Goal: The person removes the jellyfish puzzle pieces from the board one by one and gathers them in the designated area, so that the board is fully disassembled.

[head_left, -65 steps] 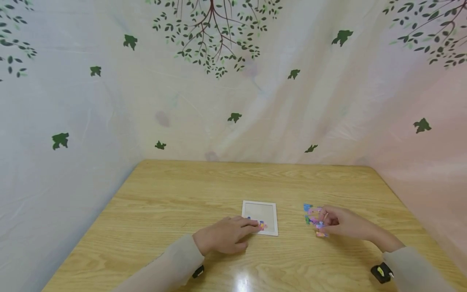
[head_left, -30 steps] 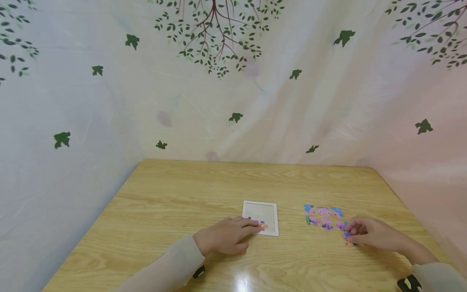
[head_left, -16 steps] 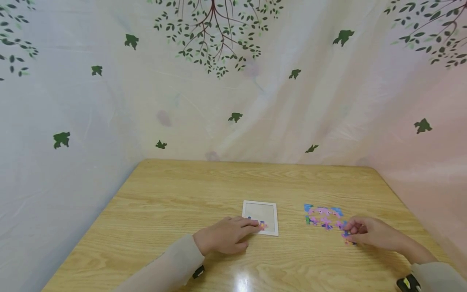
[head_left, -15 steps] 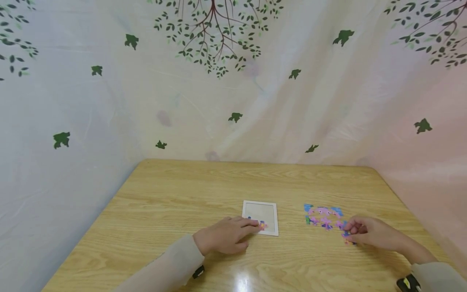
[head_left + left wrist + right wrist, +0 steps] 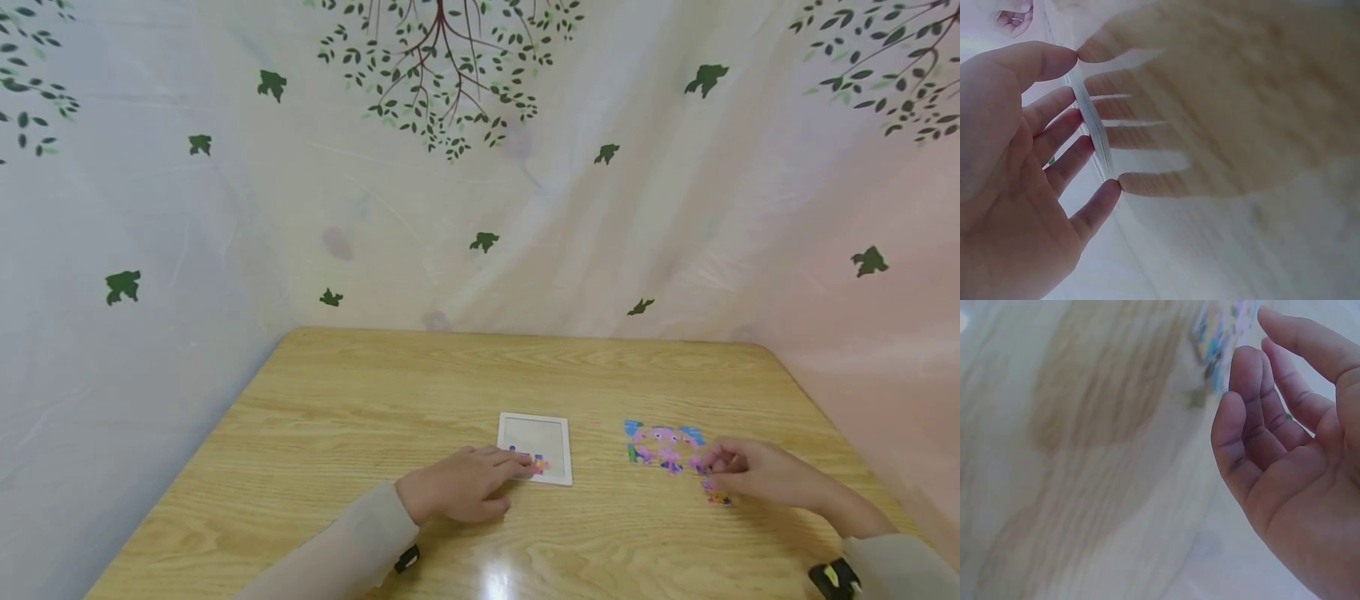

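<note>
Fingers of my left hand (image 5: 465, 483) rest on the near part of a white puzzle frame (image 5: 566, 442), beside colourful jigsaw pieces (image 5: 538, 464) inside it. In the left wrist view the left hand (image 5: 1029, 162) has its fingertips along the frame's thin edge (image 5: 1094, 125). To the right, loose jigsaw pieces (image 5: 667, 447) lie together in a pink and blue picture. My right hand (image 5: 765, 473) is at their near right corner, by an orange and purple piece (image 5: 717, 497). Its fingers (image 5: 1247, 369) are loosely bent in the right wrist view, nothing visible between them.
The wooden table (image 5: 390, 375) carries the frame and pieces. A pale curtain (image 5: 420, 208) printed with leaves and branches stands behind the table and on both sides. A dark wrist device (image 5: 834, 577) shows by the right sleeve.
My right hand has moved right, off the pink picture to its near right corner, then slightly away from me, uncovering more of the orange piece. My left hand stays on the frame.
</note>
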### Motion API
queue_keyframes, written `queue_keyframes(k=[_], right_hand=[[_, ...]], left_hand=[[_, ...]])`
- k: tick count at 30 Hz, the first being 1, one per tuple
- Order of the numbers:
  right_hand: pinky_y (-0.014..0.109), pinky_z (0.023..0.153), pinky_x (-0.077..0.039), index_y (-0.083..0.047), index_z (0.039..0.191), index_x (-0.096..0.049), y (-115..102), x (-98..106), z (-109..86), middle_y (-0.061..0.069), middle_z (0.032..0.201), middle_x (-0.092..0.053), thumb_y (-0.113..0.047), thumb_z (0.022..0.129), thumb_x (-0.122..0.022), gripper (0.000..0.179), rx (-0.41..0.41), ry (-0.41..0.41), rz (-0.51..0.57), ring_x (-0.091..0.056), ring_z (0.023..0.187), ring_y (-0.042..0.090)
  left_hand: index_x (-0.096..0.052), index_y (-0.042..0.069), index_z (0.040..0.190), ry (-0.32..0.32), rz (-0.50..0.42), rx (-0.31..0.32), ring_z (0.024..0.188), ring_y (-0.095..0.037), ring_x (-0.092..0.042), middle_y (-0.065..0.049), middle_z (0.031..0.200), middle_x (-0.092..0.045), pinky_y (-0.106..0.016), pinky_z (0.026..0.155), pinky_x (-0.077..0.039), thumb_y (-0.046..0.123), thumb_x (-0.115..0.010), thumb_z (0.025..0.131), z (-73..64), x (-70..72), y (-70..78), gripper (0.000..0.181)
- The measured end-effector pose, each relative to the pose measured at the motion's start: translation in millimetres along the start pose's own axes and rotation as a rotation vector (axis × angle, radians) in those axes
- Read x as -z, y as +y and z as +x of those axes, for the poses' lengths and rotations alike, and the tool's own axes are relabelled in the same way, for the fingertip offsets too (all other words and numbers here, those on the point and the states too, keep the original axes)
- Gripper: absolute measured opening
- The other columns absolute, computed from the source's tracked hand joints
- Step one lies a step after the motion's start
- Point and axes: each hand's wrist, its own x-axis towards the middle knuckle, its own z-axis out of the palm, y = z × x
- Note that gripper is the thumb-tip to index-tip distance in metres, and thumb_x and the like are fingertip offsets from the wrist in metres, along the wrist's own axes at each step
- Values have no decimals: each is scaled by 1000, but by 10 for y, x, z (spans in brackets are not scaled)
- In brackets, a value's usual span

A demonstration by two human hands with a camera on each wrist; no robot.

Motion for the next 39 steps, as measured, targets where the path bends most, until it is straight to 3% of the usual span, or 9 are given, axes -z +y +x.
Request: queue_keyframes(k=[6, 14, 19, 27, 39], right_hand=[[26, 63, -55, -2, 110, -63, -164, -79, 174, 0, 93, -65, -8, 98, -68, 14, 48, 1, -6, -61, 79, 5], [25, 73, -55, -5, 109, -65, -425, -243, 509, 0, 96, -65, -17, 98, -71, 17, 82, -39, -53, -60, 87, 4], [24, 68, -53, -6, 107, -65, -521, -373, 739, -3, 90, -62, -17, 97, -72, 16, 124, -63, -48, -58, 80, 5], [22, 64, -50, -8, 105, -67, -748, -560, 1071, -4, 86, -63, -17, 96, -72, 14, 121, -106, -39, -57, 76, 8], [22, 67, -50, -6, 100, -71, -924, -784, 1391, -6, 82, -64, -14, 93, -75, 12, 162, -102, -43, -58, 74, 6]], left_hand=[[-51, 18, 151, 5, 28, -21, 144, -17, -43, 3, 159, -45, -41, 114, -41, 24, -57, 104, 1, -18, -22, 49], [-51, 13, 151, 29, 44, -76, 144, -20, -44, -2, 157, -47, -41, 114, -41, 22, -59, 103, 9, -11, -34, 49], [-53, 12, 149, 47, 31, -107, 142, -21, -46, -3, 156, -49, -41, 115, -40, 20, -61, 102, -5, 1, -48, 49], [-47, 17, 154, 26, -14, -83, 145, -18, -42, 1, 159, -45, -40, 117, -36, 23, -60, 104, -10, -26, -85, 52], [-50, 13, 152, 23, 20, -30, 145, -20, -42, -3, 157, -47, -38, 118, -35, 25, -63, 100, -55, -2, -113, 55]])
